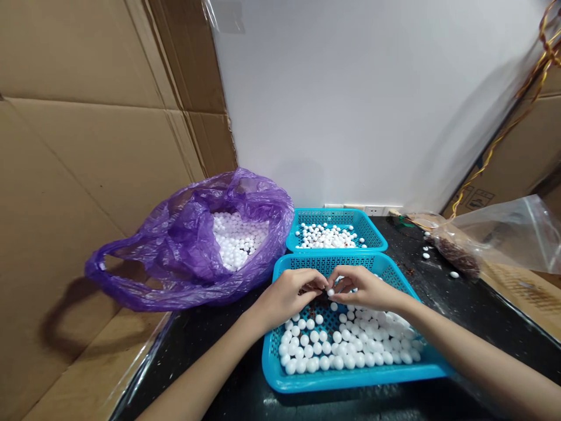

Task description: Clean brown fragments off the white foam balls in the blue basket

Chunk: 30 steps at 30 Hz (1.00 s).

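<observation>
Over the near blue plastic basket (342, 381), my two hands meet at the fingertips. My right hand (359, 287) pinches a small white ball (330, 292) between thumb and fingers. Curled in close beside it, my left hand (294, 293) has its thumb and fingertips together; whatever they hold is too small to make out. Many loose white balls (350, 346) cover the floor of this basket, thickest at the front and right. Dark reddish-brown bits (313, 313) lie among them beneath my hands.
Behind stands a second blue basket (377, 234) with more white balls. A purple plastic bag (175, 234) of white balls sits at left. On the black tabletop (442, 310) at right are stray balls and a clear bag of brown bits (458, 257). Cardboard (87, 152) borders the left.
</observation>
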Motion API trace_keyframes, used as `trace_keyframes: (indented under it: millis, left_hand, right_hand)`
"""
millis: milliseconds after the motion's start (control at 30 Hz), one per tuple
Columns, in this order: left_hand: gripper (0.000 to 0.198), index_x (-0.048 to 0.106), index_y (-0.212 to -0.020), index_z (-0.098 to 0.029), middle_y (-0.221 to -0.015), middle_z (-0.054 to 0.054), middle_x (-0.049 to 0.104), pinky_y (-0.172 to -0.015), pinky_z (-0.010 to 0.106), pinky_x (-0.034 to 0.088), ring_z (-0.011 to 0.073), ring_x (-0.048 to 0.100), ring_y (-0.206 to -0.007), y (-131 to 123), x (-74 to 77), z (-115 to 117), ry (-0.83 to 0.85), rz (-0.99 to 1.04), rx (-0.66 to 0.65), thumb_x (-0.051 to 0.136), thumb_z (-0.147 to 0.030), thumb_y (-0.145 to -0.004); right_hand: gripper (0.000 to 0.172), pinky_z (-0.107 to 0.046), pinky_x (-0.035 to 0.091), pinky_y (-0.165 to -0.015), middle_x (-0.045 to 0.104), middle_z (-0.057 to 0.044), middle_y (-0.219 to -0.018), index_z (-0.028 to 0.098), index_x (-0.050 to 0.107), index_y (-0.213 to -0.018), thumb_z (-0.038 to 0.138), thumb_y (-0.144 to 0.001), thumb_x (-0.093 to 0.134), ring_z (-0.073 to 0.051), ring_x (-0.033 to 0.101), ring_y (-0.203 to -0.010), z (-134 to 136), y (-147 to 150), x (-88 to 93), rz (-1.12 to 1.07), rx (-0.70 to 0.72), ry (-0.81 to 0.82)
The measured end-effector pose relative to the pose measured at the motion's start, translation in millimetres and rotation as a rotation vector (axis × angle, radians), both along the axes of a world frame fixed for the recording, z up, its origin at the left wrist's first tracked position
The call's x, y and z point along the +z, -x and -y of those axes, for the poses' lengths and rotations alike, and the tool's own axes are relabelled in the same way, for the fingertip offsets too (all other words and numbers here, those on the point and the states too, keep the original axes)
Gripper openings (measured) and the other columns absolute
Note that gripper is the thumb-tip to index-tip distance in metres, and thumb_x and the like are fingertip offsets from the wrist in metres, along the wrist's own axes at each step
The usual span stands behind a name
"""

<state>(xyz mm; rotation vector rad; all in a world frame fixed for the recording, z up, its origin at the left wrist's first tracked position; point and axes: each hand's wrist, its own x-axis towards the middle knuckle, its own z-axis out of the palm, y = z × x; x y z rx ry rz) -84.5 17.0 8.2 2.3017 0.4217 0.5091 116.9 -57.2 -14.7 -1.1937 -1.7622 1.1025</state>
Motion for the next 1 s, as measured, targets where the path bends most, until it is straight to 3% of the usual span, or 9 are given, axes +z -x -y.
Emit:
trace_keyframes:
  millis: [300, 533, 767, 1000]
  left_hand:
    - [0.014, 0.061, -0.09, -0.017, -0.086, 0.0, 0.066, -0.075, 0.024, 0.052, 0.0123, 0.065, -0.08, 0, 0.7, 1, 0.11, 0.039, 0.011, 0.057, -0.008, -0.08]
    - [0.013, 0.064, -0.091, -0.017, -0.086, 0.001, 0.068, -0.075, 0.026, 0.054, 0.0142, 0.066, -0.08, 1, -2.8, 1, 0.199, 0.109, -0.008, 0.062, -0.012, -0.078]
    - [0.005, 0.064, -0.078, -0.016, -0.074, -0.001, 0.066, -0.064, 0.02, 0.049, 0.0107, 0.062, -0.067, 1, 1.6, 2, 0.079, 0.137, 0.016, 0.068, -0.014, -0.075]
    - [0.004, 0.063, -0.077, -0.015, -0.074, 0.0, 0.066, -0.062, 0.02, 0.046, 0.0104, 0.059, -0.065, 2, 1.7, 1, 0.098, 0.126, 0.004, 0.067, -0.015, -0.076]
  right_hand:
    - [0.016, -0.023, 0.045, -0.06, 0.061, 0.002, -0.072, 0.017, 0.057, -0.084, 0.027, -0.077, 0.068, -0.011, 0.06, -0.065, -2, 3, 6.2, -0.229, -0.052, 0.134]
    - [0.025, -0.03, 0.05, -0.077, 0.063, -0.003, -0.088, 0.017, 0.063, -0.089, 0.038, -0.076, 0.069, -0.015, 0.061, -0.082, -3, 4, 13.2, -0.288, -0.076, 0.135]
    - [0.022, -0.028, 0.05, -0.074, 0.066, -0.002, -0.081, 0.016, 0.065, -0.088, 0.036, -0.078, 0.069, -0.012, 0.061, -0.076, -1, 5, 16.0, -0.337, -0.016, 0.187]
    - [0.02, -0.026, 0.049, -0.072, 0.067, -0.002, -0.083, 0.016, 0.067, -0.09, 0.032, -0.078, 0.069, -0.011, 0.062, -0.076, -1, 5, 14.5, -0.357, 0.005, 0.242]
